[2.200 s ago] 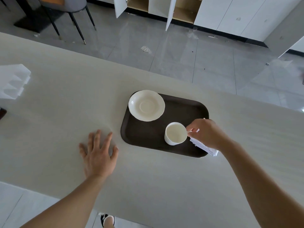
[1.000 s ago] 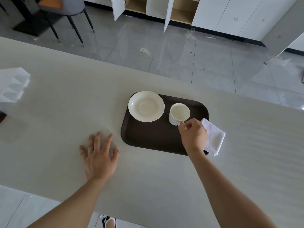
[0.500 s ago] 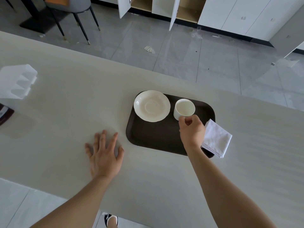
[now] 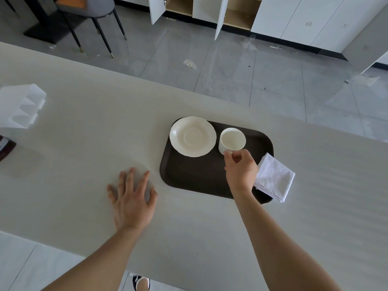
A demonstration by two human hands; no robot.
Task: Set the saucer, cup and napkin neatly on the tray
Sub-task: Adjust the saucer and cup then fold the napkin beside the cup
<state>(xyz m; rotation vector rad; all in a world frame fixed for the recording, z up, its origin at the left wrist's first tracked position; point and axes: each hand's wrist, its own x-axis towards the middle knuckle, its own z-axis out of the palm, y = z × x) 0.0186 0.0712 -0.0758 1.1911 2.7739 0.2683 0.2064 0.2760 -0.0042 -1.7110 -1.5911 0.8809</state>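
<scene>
right hand (image 4: 241, 171): my fingers pinch the cup (image 4: 232, 140) at its near side, likely the handle; cup upright on the tray (image 4: 195, 177), just beside the saucer (image 4: 192, 136).
left hand (image 4: 132, 199): flat on the table (image 4: 84, 127), fingers spread, holding nothing.
napkin (image 4: 274, 177): folded, half off tray's right edge.
risk, cup: small pinch; a lift onto the saucer could tip it or clip the saucer rim.
risk, saucer: overhangs tray's far-left corner; a knock could slide it off.
risk, napkin: my wrist could drag it off.

Bright, soft daylight, even exposure. Glare patches on the glossy floor (image 4: 346, 106). Faint soft shadows on the counter (image 4: 84, 143). Wide-angle bending at the edges; far-left items slightly washed out, centre sharp.
</scene>
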